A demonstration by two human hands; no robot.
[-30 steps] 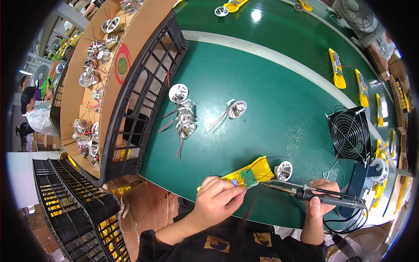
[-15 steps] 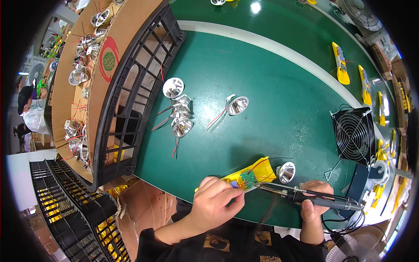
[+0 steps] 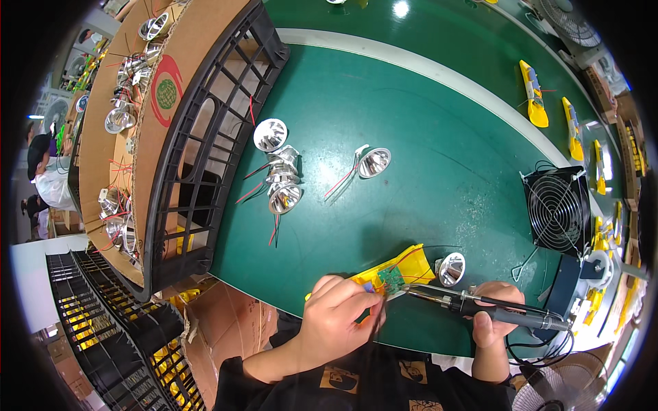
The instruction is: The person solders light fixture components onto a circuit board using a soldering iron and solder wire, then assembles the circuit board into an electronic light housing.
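My left hand (image 3: 339, 315) is closed over the left end of a yellow plastic housing (image 3: 413, 266) near the table's front edge. A small green circuit board (image 3: 391, 279) with thin wires sits in the housing, beside my fingertips. What lies between thumb and forefinger is partly hidden. In my right hand (image 3: 499, 309) is a soldering iron (image 3: 534, 319), with a thin metal tube along its top. Its tip points left, at the board's right edge; I cannot tell whether it touches. A silver reflector cup (image 3: 451, 269) lies just right of the housing.
Several reflector cups with wires (image 3: 283, 175) lie left of centre, and a single reflector (image 3: 374, 163) further right. A black crate (image 3: 199, 154) and cardboard box border the left side. At right stand a black fan (image 3: 557, 211) and a dark blue box (image 3: 563, 284). Yellow housings (image 3: 534, 96) line the far right.
My left thumb and fingers have shifted, leaving a gap between them and showing more of the board. The soldering iron tip has stayed nearly in place. The whole view has shifted slightly.
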